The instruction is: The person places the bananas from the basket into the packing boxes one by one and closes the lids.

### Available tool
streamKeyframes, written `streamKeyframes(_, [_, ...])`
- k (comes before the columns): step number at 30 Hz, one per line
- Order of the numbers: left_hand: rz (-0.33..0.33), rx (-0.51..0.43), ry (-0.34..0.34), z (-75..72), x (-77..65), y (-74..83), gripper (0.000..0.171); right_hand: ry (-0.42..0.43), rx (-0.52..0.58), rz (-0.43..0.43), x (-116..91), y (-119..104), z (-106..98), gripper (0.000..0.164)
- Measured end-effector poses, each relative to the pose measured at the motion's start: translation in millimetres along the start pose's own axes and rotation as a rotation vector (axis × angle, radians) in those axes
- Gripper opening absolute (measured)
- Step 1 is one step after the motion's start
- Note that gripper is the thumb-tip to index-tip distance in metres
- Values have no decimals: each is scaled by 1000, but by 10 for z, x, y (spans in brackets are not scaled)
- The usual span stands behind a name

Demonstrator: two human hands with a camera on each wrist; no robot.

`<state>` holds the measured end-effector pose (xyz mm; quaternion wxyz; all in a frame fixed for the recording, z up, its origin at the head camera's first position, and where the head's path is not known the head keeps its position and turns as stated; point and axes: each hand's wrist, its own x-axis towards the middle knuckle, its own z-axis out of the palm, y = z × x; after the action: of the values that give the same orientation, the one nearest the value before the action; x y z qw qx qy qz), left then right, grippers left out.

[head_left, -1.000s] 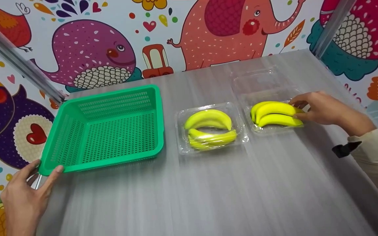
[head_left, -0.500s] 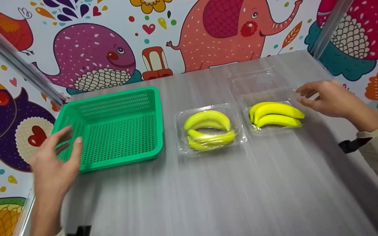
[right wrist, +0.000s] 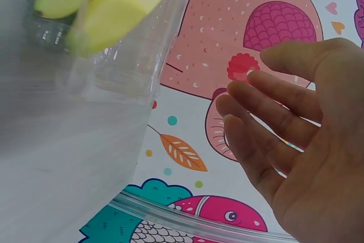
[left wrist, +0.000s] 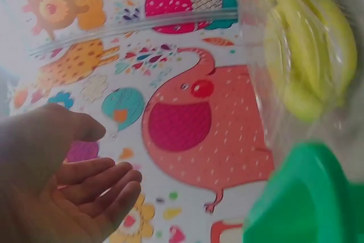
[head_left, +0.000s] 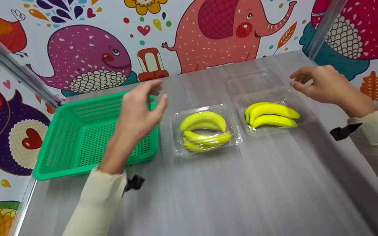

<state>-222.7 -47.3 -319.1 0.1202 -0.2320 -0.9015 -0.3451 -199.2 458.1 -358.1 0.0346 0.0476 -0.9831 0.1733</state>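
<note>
My left hand point(head_left: 139, 113) hovers over the right side of a green plastic basket point(head_left: 41, 160), fingers relaxed and holding nothing. My right hand point(head_left: 326, 87) hangs in the air behind and to the right of a clear plastic box with its lid point(head_left: 251, 80) folded back. Yellow bananas point(head_left: 272, 113) lie in that box. Left of it stands a second clear box point(head_left: 238, 141), its cover down over more bananas point(head_left: 205, 137). In the right wrist view the right hand's fingers point(right wrist: 267, 101) are loosely bent, with nothing between them.
The grey tabletop point(head_left: 202, 196) carries both boxes and the basket. Walls printed with cartoon animals point(head_left: 221, 36) close off the back and sides. Metal posts stand at the left point(head_left: 21, 62) and right point(head_left: 325, 31) corners.
My left hand has let go of the basket's front left corner and moved right and up across it. My right hand has left the bananas and risen away from the open box.
</note>
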Motion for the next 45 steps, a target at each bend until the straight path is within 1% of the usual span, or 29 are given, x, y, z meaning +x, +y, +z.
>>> streamKeyframes(3, [-7, 14, -94, 185, 226, 143, 47, 2, -4, -4, 95, 12, -2, 39])
streamKeyframes(6, [-33, 30, -178, 392, 436, 258, 45, -22, 5, 11, 193, 49, 4, 39])
streamKeyframes(12, [-62, 29, -314, 831, 793, 437, 45, -78, 62, 71, 365, 194, 25, 42])
streamKeyframes(16, [-86, 37, -385, 1080, 993, 498, 47, -105, 101, 110, 446, 297, 48, 43])
streamKeyframes(20, [-132, 56, -440, 1300, 1135, 509, 50, -135, 127, 149, 505, 376, 73, 46])
streamKeyframes(26, [-177, 72, -489, 1587, 1268, 544, 48, -154, 157, 205, 557, 484, 130, 49])
streamKeyframes(30, [-178, 89, -501, 1724, 1330, 573, 40, -168, 184, 247, 580, 547, 184, 55])
streamKeyframes(32, [-184, 94, -512, 1766, 1359, 591, 37, -179, 200, 266, 597, 574, 204, 58])
streamKeyframes(34, [-193, 95, -524, 1798, 1382, 610, 38, -186, 200, 275, 610, 598, 226, 60])
streamKeyframes(37, [-224, 83, -556, 1840, 1405, 627, 41, -202, 208, 293, 624, 626, 258, 62])
streamKeyframes(42, [-263, 60, -612, 1883, 1413, 607, 41, -232, 237, 311, 646, 640, 311, 64])
streamKeyframes(45, [-260, 35, -639, 1907, 1415, 583, 44, -257, 243, 324, 657, 641, 336, 64])
